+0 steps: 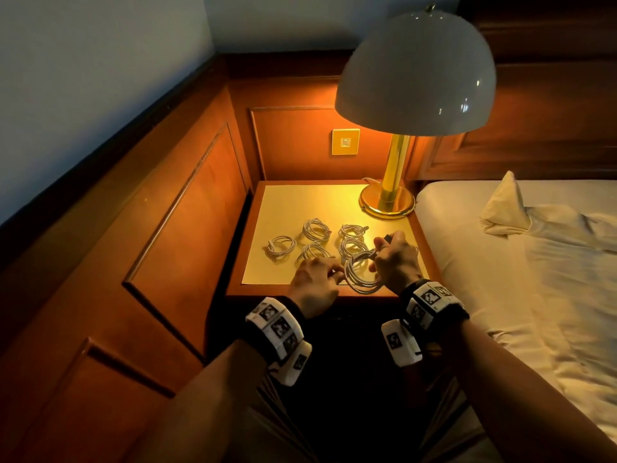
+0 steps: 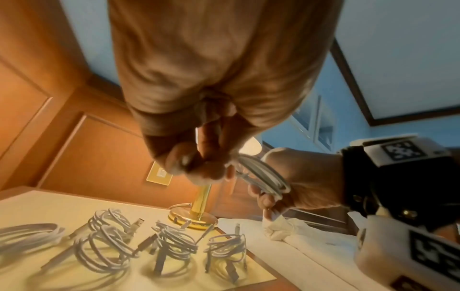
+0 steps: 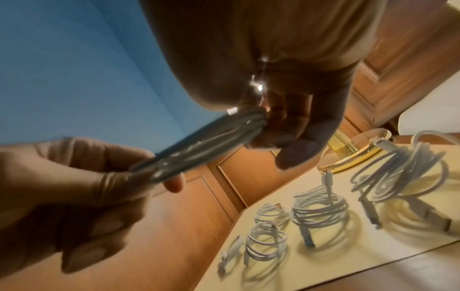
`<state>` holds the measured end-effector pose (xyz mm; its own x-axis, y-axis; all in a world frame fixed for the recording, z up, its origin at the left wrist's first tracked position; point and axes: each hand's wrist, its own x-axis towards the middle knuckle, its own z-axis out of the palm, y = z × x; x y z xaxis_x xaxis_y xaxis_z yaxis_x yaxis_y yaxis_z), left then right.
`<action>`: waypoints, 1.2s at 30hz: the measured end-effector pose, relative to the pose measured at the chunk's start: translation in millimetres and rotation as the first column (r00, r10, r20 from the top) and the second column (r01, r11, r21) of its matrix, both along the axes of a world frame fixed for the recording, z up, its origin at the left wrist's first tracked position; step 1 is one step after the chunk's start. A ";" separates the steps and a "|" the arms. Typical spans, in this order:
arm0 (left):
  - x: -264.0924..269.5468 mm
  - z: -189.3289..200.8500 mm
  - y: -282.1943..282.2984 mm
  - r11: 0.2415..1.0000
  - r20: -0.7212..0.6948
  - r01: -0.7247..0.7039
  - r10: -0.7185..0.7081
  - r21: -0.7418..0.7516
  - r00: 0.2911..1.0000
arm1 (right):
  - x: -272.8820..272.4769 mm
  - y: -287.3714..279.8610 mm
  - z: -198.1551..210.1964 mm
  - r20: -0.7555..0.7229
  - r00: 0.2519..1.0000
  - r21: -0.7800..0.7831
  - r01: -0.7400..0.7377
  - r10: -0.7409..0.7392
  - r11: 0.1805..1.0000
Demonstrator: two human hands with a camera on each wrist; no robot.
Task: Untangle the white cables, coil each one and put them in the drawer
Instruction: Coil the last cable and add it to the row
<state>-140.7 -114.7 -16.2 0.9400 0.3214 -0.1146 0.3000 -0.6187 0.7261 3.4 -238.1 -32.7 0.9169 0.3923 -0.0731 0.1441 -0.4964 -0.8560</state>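
A coiled white cable [image 1: 362, 274] is held between both hands just above the front edge of the nightstand [image 1: 283, 195]. My left hand [image 1: 334, 272] pinches the coil's left side, its fingers [image 2: 199, 163] curled round the loops [image 2: 263, 177]. At the coil's right side my right hand [image 1: 380, 253] grips it, with the loops [image 3: 204, 145] running into its fingers [image 3: 298, 126]. Several other coiled white cables [image 1: 315, 228] lie side by side on the tabletop behind the hands; the same coils [image 2: 174, 244] [image 3: 318, 212] show in both wrist views. No drawer is in view.
A brass lamp [image 1: 389, 202] with a white dome shade [image 1: 415, 71] stands at the back right corner of the nightstand. A bed with white sheets [image 1: 500, 262] is close on the right. Wood panelling [image 1: 187, 228] closes off the left, with a wall switch [image 1: 345, 142] behind.
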 end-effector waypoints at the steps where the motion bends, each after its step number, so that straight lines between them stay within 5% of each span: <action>1: 0.1 -1.7 -3.0 0.991 0.017 -0.012 0.010 0.134 1.000 | 0.4 -1.7 -2.5 -0.009 1.000 0.006 -0.006 0.006 1.000; 5: 1.5 -4.9 -13.1 0.977 0.081 0.065 -0.083 0.205 0.993 | 3.3 -10.2 -6.2 -0.054 0.997 0.037 -0.048 0.050 0.998; 9: 4.5 1.1 2.6 0.987 -0.028 0.120 -0.123 -0.105 0.992 | 4.4 -22.2 -3.6 -0.081 0.992 0.134 -0.082 0.093 0.988; 13: 8.9 -12.3 19.2 0.982 -0.057 -0.039 0.029 -0.186 0.998 | 3.8 -35.2 -1.8 -0.075 0.972 0.262 -0.194 0.220 0.945; 20: 19.4 -19.9 8.4 0.968 -0.061 -0.026 0.011 -0.249 0.998 | 19.4 -47.1 -11.6 -0.418 0.882 0.390 -0.042 0.217 0.920; 26: 30.3 -29.2 8.3 0.986 -0.064 -0.007 -0.004 -0.166 0.998 | 34.2 -44.9 -30.5 -0.122 0.947 0.146 -0.278 0.296 0.949; 32: 52.9 -55.1 12.2 0.995 -0.068 0.004 -0.010 -0.101 0.998 | 39.7 -40.3 -34.5 0.296 0.874 -0.129 -0.363 0.385 0.923; 36: 69.8 -75.5 4.7 0.999 0.061 0.004 0.000 -0.054 0.998 | 57.2 -36.1 -35.6 0.268 0.903 -0.151 -0.304 0.335 0.940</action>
<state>-70.9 -110.0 -91.7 0.9465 0.3142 -0.0740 0.2526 -0.5783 0.7757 60.6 -274.2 -68.3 0.7308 0.6724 0.1173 0.5408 -0.4656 -0.7006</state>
